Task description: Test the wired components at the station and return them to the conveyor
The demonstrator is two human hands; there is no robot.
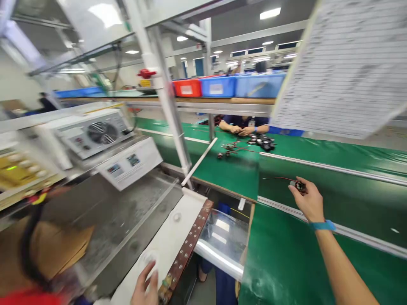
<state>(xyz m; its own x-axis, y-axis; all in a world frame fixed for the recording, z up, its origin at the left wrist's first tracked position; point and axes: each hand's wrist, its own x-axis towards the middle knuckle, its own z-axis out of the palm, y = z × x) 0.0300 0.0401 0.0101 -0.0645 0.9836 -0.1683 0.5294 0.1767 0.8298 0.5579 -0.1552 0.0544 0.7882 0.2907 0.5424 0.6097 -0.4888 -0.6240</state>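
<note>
My right hand [310,202], with a blue band on the wrist, pinches a small dark electronic part [299,186]. A thin red wire trails from this part to the left, above the sunken green belt [352,205]. Low in the view, my left hand [145,288] has its fingers apart and nothing visible in them. It is over or beside a white strip [170,226] edged by a brown bar with a row of round metal dots [187,250]. Whether the fingers touch the strip, I cannot tell.
Across the bench, a co-worker's hands [241,130] are near a pile of dark parts [263,141]; several wired parts [229,148] lie closer. A white post [167,93] and a hanging paper sheet [343,67] obstruct. A fan-backed device [92,131] stands left.
</note>
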